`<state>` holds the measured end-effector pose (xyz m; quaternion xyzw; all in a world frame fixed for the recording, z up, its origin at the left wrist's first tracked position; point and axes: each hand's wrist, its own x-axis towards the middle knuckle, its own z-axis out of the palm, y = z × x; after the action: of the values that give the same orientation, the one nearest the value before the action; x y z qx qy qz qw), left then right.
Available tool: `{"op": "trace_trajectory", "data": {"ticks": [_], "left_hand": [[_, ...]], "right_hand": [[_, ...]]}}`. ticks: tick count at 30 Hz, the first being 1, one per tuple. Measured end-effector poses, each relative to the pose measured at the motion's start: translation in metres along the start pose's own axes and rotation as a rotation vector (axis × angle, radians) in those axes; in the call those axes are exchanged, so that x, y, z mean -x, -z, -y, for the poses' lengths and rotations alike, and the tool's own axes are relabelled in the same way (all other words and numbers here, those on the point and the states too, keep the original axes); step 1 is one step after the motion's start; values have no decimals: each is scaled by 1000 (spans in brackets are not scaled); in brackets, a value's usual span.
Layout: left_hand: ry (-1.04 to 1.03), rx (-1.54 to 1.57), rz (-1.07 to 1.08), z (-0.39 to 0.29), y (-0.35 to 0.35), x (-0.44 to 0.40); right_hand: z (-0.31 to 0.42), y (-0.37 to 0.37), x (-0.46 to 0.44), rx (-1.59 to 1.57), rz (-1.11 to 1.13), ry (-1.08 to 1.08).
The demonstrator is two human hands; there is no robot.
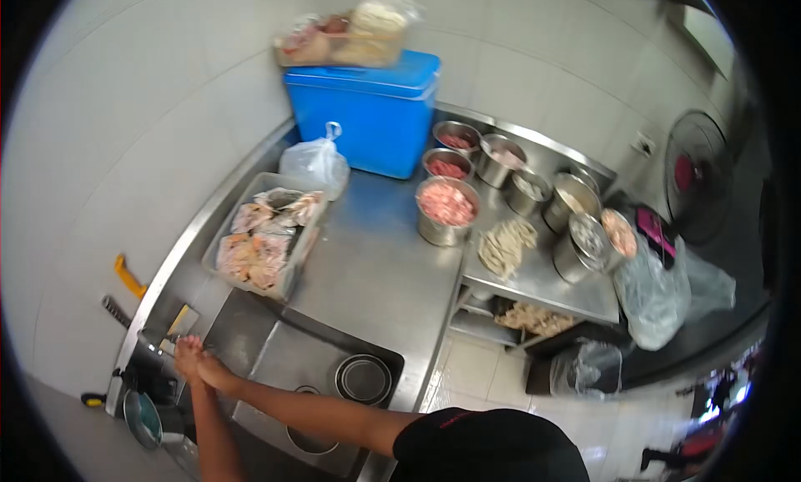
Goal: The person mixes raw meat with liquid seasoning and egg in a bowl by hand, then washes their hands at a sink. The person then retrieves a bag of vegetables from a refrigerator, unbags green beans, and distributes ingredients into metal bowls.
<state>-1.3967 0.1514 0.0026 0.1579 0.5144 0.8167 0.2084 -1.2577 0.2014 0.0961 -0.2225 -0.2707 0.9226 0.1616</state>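
Left hand [187, 353] and right hand [216, 373], one of each, bare; pressed against each other beside a metal tap [153, 342], over the near left part of a steel sink [288, 357]; left fingers bent toward the tap, right hand laid along the left; no object seen in either, though how far each is open, and whether anything small lies between the palms, cannot be told; contact with the tap likewise unclear.

Sink contents: one round metal vessel [364, 379] at the right corner; a second round form [312, 436], partly covered by the right forearm.

Beside the tap: a pale flat block [183, 322]; a bowl with a greenish inside [143, 420], lower left; a yellow hooked item [128, 275] against the wall.

Steel counter [367, 269], beyond the sink: clear plastic tub [298, 269] of pale, orange-tinged meat pieces [254, 258]; tied plastic bag [315, 167] just behind it; blue cooler box [360, 115], lid down, a tray [384, 53] of bagged goods on top; steel pot [445, 233] of pink chopped meat [448, 202], with further steel pots to its right; pale heap [506, 247] lying on the adjoining surface.

Far right: a fan [697, 169]; plastic bags [652, 298] hanging at the counter's end.
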Motion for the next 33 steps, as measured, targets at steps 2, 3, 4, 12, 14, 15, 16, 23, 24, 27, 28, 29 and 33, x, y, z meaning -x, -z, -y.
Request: {"op": "trace_trajectory", "data": {"ticks": [2,3,4,12,14,15,16,23,24,27,28,29,33], "left_hand": [[-142,124,54,12,-9,5],[-194,-213,118,30,-7,0],[-225,-555,170,43,-2,-5],[75,-573,-44,-72,-121,141],[-103,-708,1,-78,-120,159],[-234,-714,147,-73,-110,164],[-233,-821,76,-82,-116,182],[-264,-931,49,-54,-99,240],[-196,-932,124,-72,-102,254],[0,-993,9,-40,-104,283],[79,-1165,77,-42,-106,292],[91,-1167,24,-36,-104,301],[197,-1164,-66,-52,-106,362]], "right_hand": [[2,5,-3,66,-22,-19],[1,6,-7,97,-23,-27],[3,9,-10,137,-29,-26],[12,14,-30,561,-58,-53],[25,10,-35,713,-71,-70],[27,7,-44,843,-4,-36],[28,10,-50,1048,141,35],[31,-13,-57,2408,791,952],[28,-5,-69,2140,649,1018],[46,-20,-105,2501,709,1165],[45,-19,-115,2485,758,1272],[39,-11,-149,2521,721,1131],[25,-33,-102,2251,551,1373]]}}
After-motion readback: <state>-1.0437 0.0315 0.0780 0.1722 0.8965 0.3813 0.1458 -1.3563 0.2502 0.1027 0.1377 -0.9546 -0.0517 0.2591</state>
